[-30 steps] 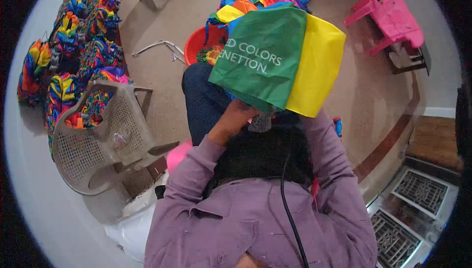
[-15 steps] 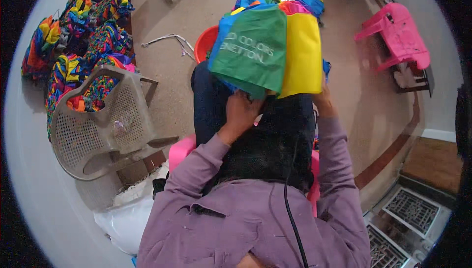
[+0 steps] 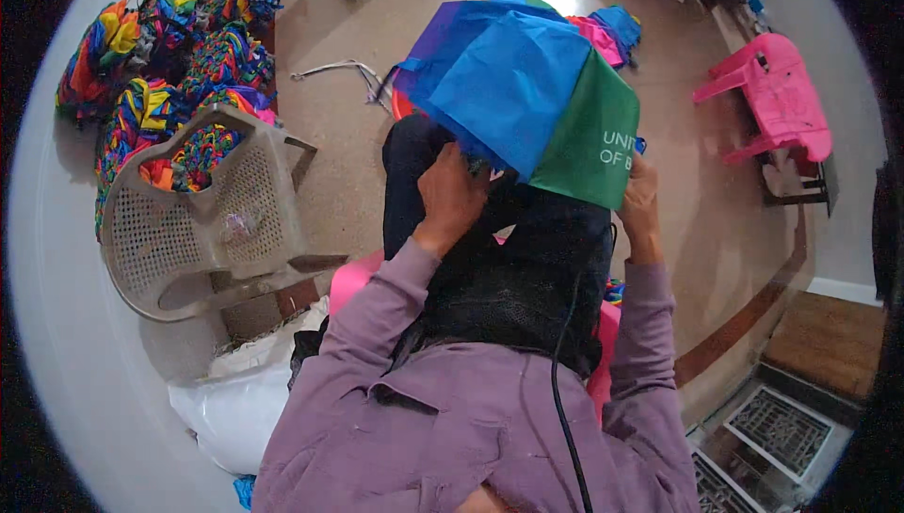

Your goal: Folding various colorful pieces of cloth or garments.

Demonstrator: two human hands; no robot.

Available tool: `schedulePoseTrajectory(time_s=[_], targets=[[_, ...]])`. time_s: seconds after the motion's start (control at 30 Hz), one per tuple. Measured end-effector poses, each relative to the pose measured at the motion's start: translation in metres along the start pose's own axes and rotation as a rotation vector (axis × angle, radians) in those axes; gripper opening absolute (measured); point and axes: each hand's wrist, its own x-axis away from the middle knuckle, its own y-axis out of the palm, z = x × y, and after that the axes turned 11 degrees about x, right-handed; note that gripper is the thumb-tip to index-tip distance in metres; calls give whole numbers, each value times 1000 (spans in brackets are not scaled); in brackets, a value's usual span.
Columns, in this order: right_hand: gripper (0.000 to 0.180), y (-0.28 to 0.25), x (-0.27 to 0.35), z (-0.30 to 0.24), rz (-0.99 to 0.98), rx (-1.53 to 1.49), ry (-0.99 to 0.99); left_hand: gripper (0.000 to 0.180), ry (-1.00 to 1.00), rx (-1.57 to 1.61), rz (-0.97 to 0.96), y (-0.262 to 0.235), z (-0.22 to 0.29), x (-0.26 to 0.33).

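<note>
The umbrella [image 3: 527, 99], blue and green panels up, sat over my knees, in front of me. My left hand [image 3: 452, 195] clenched its near edge; my right hand [image 3: 640, 200] gripped the green side. Left of me stood a beige chair [image 3: 202, 221], bright bundles [image 3: 174, 52] beyond it. A pink chair [image 3: 777, 99] stood far right.

The folded umbrella [image 3: 537, 99] is in front of the person, between the left hand [image 3: 454, 195] at its left lower edge and the right hand [image 3: 640, 200] at its right lower edge. On the floor [image 3: 358, 184] to the left stands a plastic chair [image 3: 207, 226], and behind it lies a heap of bundles [image 3: 169, 52]; a sack [image 3: 240, 400] lies near the person, before this chair. Far to the right stands a small stool [image 3: 777, 99], and a basin [image 3: 407, 104] is behind the umbrella, partly hidden by it.
</note>
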Motion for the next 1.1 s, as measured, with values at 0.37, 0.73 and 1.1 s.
schedulePoseTrajectory(time_s=[0.37,0.73,1.1], targets=[[25,-1,13,-96,215,312,-148,36,41,1,52,1,6,2],[29,5,35,-146,497,484,-411,33,309,-92,178,-20,24,-6],[22,15,59,-202,272,1053,-839,35,350,-9,198,-27,47,3]])
